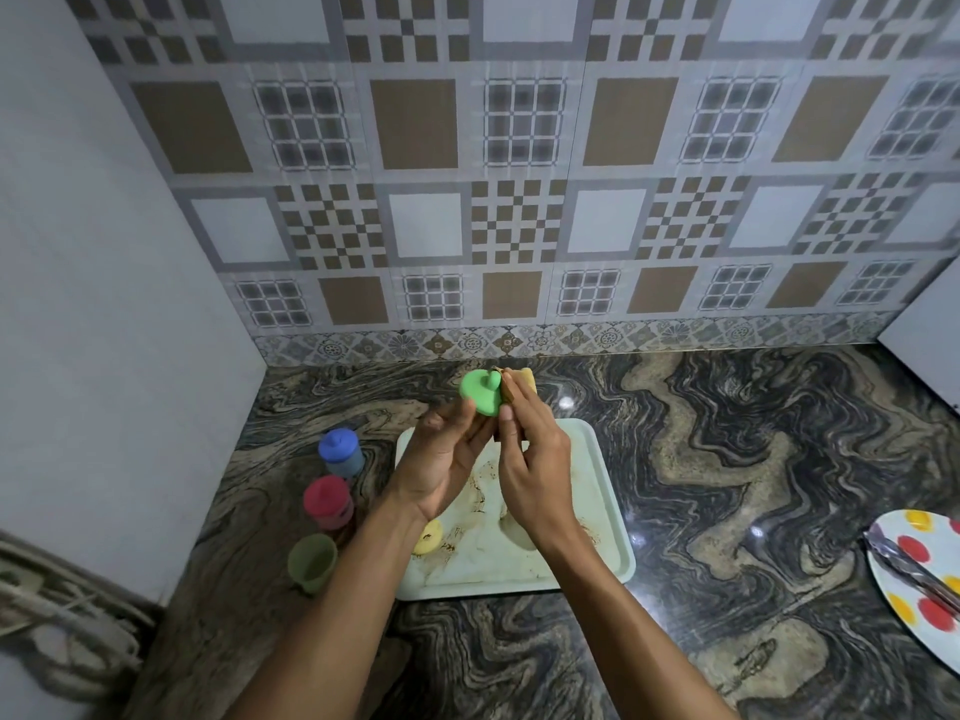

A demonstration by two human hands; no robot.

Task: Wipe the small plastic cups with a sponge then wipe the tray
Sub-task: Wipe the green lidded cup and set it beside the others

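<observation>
My left hand (pixel 447 449) holds a green lid (pixel 480 391) with a knob, raised above the pale tray (pixel 597 491). My right hand (pixel 530 459) presses a yellow sponge (pixel 522 383) against the lid's right side. The tray lies on the marble counter and shows brown smears on its floor. A yellow lid (pixel 428 537) lies on the tray's left part, partly hidden by my left forearm. Left of the tray stand a blue-lidded cup (pixel 340 452), a red-lidded cup (pixel 328 501) and an open green cup (pixel 312 561).
A white plate with red and yellow dots (pixel 914 579) sits at the right edge, with a metal utensil (pixel 909 563) across it. The tiled wall runs behind the counter and a plain wall closes the left side. A white panel stands at the far right.
</observation>
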